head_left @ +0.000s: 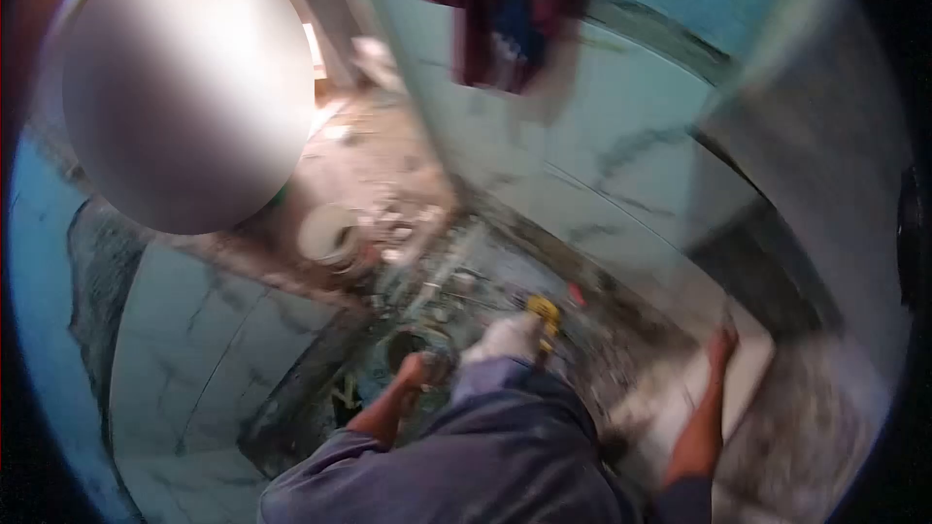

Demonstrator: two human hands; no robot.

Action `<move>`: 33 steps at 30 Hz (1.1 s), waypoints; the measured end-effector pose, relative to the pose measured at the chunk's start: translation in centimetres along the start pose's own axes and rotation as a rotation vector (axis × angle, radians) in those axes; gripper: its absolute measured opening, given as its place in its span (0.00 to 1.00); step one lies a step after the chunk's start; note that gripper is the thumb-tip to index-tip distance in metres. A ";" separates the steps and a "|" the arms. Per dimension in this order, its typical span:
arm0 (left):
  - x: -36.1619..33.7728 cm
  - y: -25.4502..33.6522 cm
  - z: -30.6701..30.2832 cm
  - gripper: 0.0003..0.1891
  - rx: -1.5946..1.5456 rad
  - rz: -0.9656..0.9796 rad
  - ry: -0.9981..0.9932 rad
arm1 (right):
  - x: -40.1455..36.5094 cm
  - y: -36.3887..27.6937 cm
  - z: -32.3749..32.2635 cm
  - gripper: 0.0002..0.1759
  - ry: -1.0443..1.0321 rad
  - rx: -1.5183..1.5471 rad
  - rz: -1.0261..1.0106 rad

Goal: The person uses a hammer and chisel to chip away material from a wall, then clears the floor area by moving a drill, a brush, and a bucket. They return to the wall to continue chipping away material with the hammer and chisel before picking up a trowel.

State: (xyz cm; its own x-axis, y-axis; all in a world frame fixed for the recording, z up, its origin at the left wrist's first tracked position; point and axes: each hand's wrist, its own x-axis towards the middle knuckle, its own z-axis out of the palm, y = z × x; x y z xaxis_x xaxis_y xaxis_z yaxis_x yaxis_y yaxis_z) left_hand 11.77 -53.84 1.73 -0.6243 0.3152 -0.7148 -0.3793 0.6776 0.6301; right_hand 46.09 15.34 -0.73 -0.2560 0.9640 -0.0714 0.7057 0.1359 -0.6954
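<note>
My left hand [416, 371] is low in the middle of the view, fingers curled and blurred. It overlaps the rim of a round bucket-like container [400, 344] on the littered floor. Off to the right, my right hand [722, 342] is raised in front of a pale tile surface [670, 398]. Its fingers look closed, and a thin pointed shape [727, 312] sticks up from them, too smeared to name. Between the hands, a yellow object [544, 311] lies by a pale rounded shape [510, 338] at the end of my grey-clad leg.
White marbled tiles [602, 155] line the wall, with more tiles [209, 340] at left. Dark red cloth [485, 10] hangs above. Rubble and a pale round container [328, 233] lie by the doorway. A small red item [576, 294] lies near the wall's foot.
</note>
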 end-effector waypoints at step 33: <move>4.4 8.3 -2.7 0.13 -0.077 0.228 -0.317 | -9.6 -15.8 -5.9 0.21 0.358 -0.055 0.310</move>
State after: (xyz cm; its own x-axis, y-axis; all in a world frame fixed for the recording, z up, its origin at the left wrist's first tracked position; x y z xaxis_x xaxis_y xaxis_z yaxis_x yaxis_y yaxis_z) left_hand 4.01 -48.68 4.61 -0.4612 0.6496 -0.6044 -0.3126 0.5186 0.7958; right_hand 41.30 5.27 15.20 0.2090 0.9778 -0.0113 0.7494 -0.1676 -0.6406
